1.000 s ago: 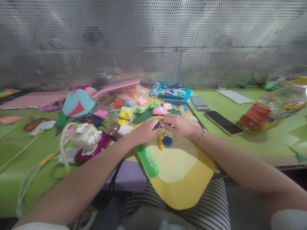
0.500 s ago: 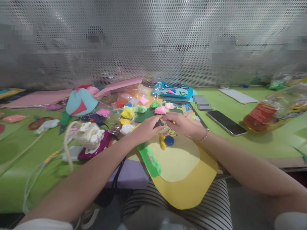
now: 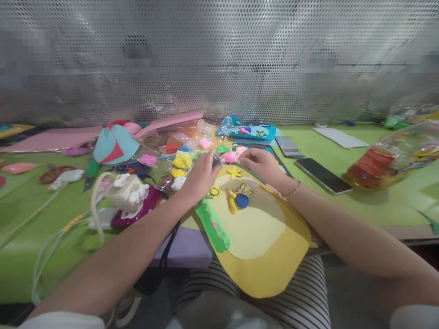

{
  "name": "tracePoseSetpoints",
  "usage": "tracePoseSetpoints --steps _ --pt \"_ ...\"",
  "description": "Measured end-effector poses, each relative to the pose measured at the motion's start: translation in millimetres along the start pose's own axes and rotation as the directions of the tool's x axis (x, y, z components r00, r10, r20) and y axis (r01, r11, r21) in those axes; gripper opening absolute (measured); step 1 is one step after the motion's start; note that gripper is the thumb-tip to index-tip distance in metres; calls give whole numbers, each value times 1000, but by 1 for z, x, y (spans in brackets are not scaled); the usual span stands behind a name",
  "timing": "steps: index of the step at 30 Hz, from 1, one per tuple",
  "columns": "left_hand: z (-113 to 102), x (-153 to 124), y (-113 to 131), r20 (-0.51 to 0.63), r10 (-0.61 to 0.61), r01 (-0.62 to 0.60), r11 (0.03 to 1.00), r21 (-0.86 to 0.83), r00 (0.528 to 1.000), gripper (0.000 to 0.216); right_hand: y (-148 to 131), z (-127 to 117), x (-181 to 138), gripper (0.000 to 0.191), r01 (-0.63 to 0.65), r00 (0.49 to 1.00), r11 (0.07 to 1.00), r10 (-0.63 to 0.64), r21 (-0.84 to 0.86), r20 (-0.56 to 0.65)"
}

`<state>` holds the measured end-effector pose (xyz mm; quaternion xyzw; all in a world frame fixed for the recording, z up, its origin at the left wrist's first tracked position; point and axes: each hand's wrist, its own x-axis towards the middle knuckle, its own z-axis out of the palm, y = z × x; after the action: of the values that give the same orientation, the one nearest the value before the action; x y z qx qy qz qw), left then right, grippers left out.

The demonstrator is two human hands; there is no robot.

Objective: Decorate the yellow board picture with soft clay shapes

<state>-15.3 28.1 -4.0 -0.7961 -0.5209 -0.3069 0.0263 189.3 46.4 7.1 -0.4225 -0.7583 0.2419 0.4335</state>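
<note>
My left hand (image 3: 201,176) and my right hand (image 3: 261,165) are at the far edge of a yellow foam sheet (image 3: 274,267) that hangs over my lap. Both have their fingers curled in a pinch near a pink clay lump (image 3: 229,157). Something small and clear shows at the left fingertips; I cannot make out what either hand holds. On the sheet's pale oval (image 3: 255,228) lie a blue clay disc (image 3: 242,200), a yellow clay piece (image 3: 232,204), a yellow star (image 3: 234,172) and a green clay strip (image 3: 213,226). Yellow clay (image 3: 183,161) and green clay (image 3: 222,149) lie beyond.
A dark phone (image 3: 322,175) and a second phone (image 3: 288,146) lie right of my hands. A clear bag (image 3: 387,162) sits at far right. A white plush toy (image 3: 128,192), red scissors (image 3: 51,174) and a teal paper cone (image 3: 115,144) lie left. A perforated metal screen (image 3: 219,59) closes the back.
Both hands have moved away from me, from above the blue disc to the clay lumps at the sheet's far edge. A yellow star and a small ring now show on the sheet.
</note>
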Motion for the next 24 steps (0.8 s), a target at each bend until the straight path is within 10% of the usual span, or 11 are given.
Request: tracePoseSetpoints --steps 6,15,24 --pt "1 -10 -13 54 -77 48 913 405 996 57 6 2 4 15 -180 982 976 170 126 86" --pt "5 -2 -10 264 173 -254 915 313 949 45 -6 -4 -1 52 -248 965 969 245 15 90" --pt "1 -6 -14 333 -33 -139 866 480 942 31 5 -6 8 20 -215 970 977 215 -11 114"
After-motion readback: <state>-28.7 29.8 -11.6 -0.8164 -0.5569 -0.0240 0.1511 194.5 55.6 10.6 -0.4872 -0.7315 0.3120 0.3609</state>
